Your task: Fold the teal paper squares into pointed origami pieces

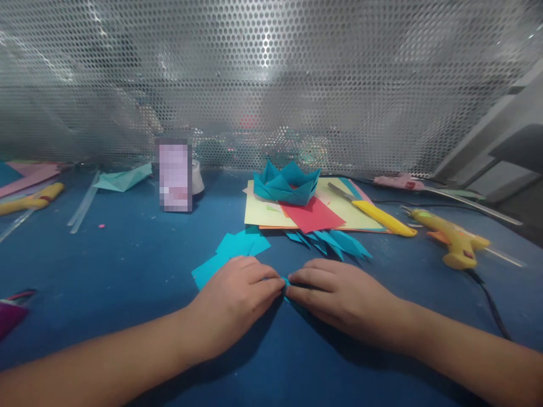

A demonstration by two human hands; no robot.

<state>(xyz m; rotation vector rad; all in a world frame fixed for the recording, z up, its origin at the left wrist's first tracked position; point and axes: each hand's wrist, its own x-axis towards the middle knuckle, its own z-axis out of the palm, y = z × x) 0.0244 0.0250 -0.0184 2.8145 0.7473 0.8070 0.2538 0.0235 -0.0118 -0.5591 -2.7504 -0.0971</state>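
Note:
Both hands meet low over the blue table, fingertips closed on a small piece of blue paper (287,282) that they mostly cover. My left hand (241,291) pinches its left side, and my right hand (339,291) pinches the right. Just beyond the left hand lie loose blue paper squares (241,244). Several pointed, folded blue paper pieces (335,243) rest past the right hand. Farther back, a folded blue paper shape (287,183) with raised points sits on a stack of coloured paper (356,217), beside a red paper square (314,215).
A yellow utility knife (382,217) lies across the paper stack's right side. A yellow glue gun (456,237) with a cord lies at right, a pink glue gun (399,182) behind it. A blurred upright phone (175,176) stands before a perforated metal panel (271,79).

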